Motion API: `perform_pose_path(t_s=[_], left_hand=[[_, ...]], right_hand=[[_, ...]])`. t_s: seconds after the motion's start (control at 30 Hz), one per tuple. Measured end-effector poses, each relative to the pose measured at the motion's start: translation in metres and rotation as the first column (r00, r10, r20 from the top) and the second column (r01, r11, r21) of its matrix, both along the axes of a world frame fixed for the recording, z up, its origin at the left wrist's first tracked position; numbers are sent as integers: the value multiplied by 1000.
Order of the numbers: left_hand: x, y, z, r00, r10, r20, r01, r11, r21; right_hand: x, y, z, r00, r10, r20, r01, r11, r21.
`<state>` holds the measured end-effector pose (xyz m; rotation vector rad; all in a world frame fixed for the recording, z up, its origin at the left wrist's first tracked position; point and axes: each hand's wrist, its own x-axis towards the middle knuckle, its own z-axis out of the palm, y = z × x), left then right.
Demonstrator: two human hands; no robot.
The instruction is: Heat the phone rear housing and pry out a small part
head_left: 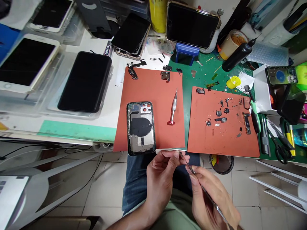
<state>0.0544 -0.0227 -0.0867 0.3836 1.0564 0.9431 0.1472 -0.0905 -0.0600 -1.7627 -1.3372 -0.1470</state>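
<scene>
Just off the table's front edge, above my lap, both hands meet. My right hand (213, 188) is closed around a slim metal pry tool (208, 195), held like a pen and pointing up and left. The tool's thin tip reaches the fingers of my left hand (161, 175), which are pinched together; whatever is between them is too small or hidden to name. Behind my left hand, an opened phone housing (141, 127) lies on a reddish-brown mat (165, 137), its near edge at the mat's front. A silver screwdriver (174, 108) with a red cap rests to its right.
A second reddish-brown mat (201, 140) carries scattered small phone parts. Scissors (281, 150) and a brush (254, 111) lie at its right. A black phone (85, 81) sits at left, and a phone (192, 25) leans upright at the back. Below stands a bin (223, 164).
</scene>
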Motion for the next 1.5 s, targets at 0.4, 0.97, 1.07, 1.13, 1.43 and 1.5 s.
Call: perform_pose_path(t_s=[0.4, 0.97, 1.07, 1.13, 1.43, 1.5], left_hand=[[4, -3, -1, 998, 54, -14, -54, 998, 14], [6, -3, -2, 998, 61, 7, -61, 998, 7], [6, -1, -2, 999, 53, 2, -53, 999, 1], [5, -2, -2, 999, 46, -14, -46, 999, 0], [4, -3, 0, 1000, 17, -23, -17, 1000, 1], [5, -2, -1, 999, 27, -22, -27, 1000, 1]], right_hand=[[-8, -5, -5, 998, -35, -45, 35, 999, -10], [7, -12, -20, 980, 197, 3, -197, 979, 52], [13, -12, -15, 961, 260, 96, -260, 965, -19], [19, -11, -11, 934, 322, 156, -317, 947, -56], [51, 17, 14, 653, 660, 372, -644, 742, -186], [54, 21, 18, 565, 710, 419, -688, 687, -236]])
